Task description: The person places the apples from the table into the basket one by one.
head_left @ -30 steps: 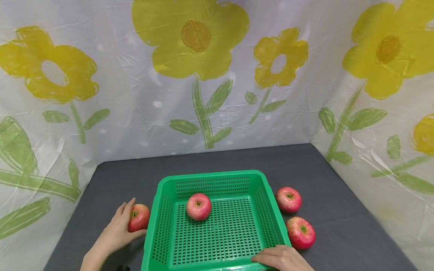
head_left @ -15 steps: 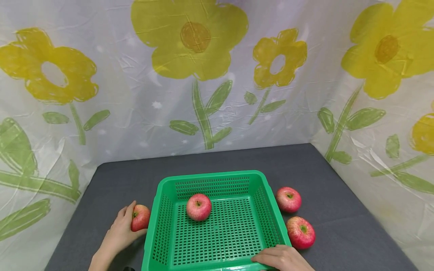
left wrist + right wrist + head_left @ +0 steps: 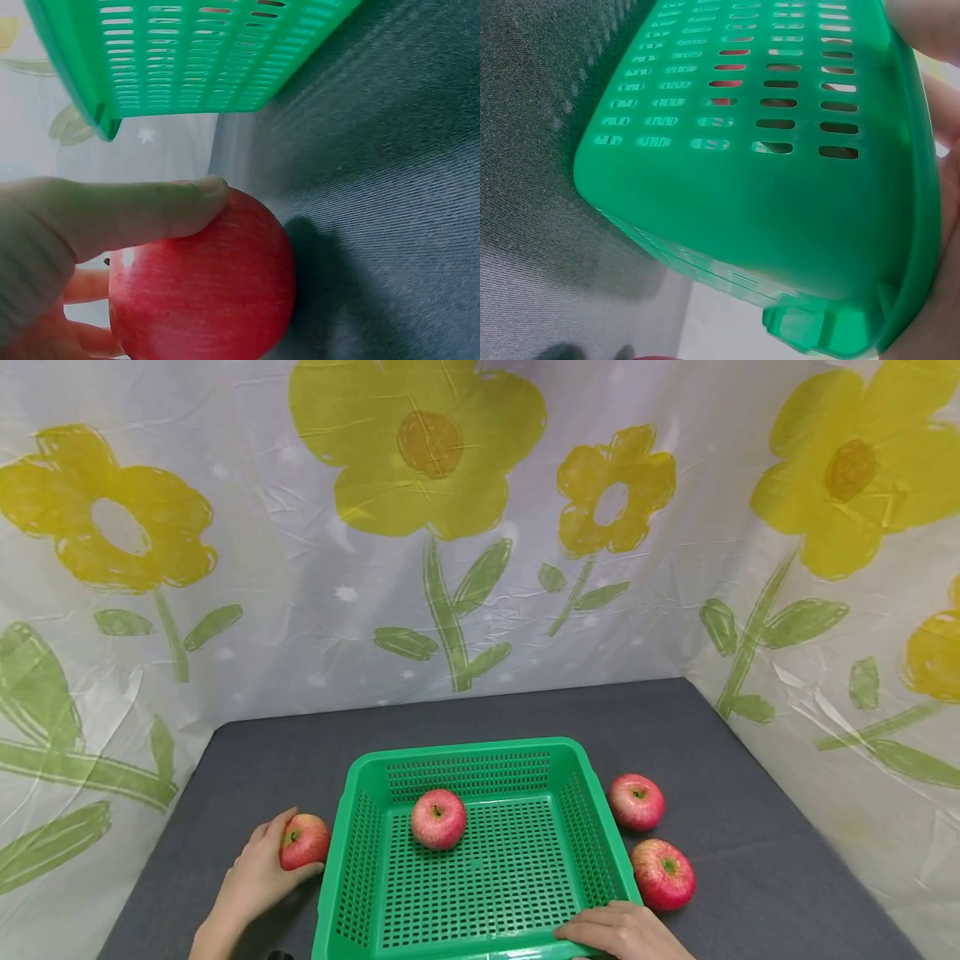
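Note:
My left hand grips a red and yellow apple just left of the green plastic basket. In the left wrist view the thumb presses one side of this apple, while other fingers reach round behind it. The apple's shadow falls on the dark cloth close beside it. At the basket's near right corner, my right hand holds the rim, fingers over the edge. The right wrist view has the slotted basket wall up close, with parts of that hand along its rim. Inside the basket sits one apple, toward the back left.
Two more apples lie right of the basket: one farther back, one nearer by the basket wall. Dark grey cloth covers the table. A pale curtain with yellow flowers hangs along the back and sides.
My left hand and its apple have shifted slightly, first right, then back left. The right hand, the basket and the other apples stay in place.

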